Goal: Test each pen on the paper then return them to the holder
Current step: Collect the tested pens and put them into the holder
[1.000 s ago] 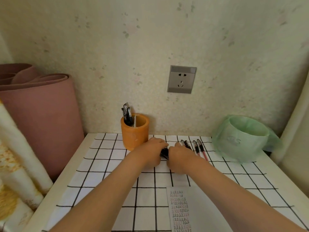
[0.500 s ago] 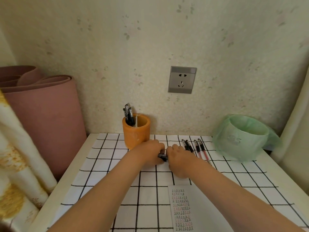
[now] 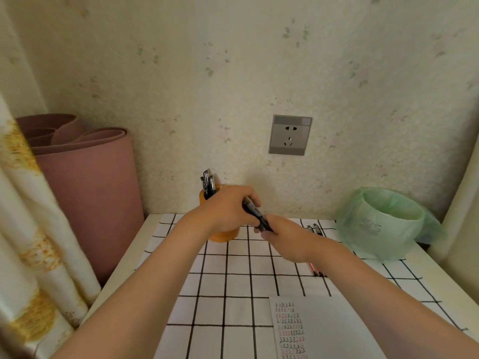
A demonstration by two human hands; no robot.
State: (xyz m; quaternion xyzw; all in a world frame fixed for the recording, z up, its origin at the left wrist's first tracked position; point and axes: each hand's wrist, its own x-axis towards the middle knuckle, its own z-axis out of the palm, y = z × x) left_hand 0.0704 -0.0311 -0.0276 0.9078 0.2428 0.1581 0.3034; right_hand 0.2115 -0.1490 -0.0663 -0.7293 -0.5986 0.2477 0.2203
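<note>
A black pen (image 3: 255,213) is gripped between both hands above the table, tilted, its upper end in my left hand (image 3: 230,209) and its lower end in my right hand (image 3: 285,238). Behind my left hand stands the orange pen holder (image 3: 223,235), mostly hidden, with several black pens (image 3: 208,184) sticking out of it. More pens (image 3: 315,229) lie on the gridded cloth to the right, partly hidden under my right forearm; red tips show near it. The white paper (image 3: 318,330), with rows of small scribbles on its left side, lies at the front right.
A green plastic-covered roll (image 3: 388,224) sits at the back right of the table (image 3: 155,224). A rolled pink mat (image 3: 88,182) and a patterned curtain (image 3: 28,242) stand to the left. A wall socket (image 3: 289,134) is above the table.
Both hands have lifted off the cloth with the black pen, and my left hand now rises in front of the holder. The camera has moved closer and tilted.
</note>
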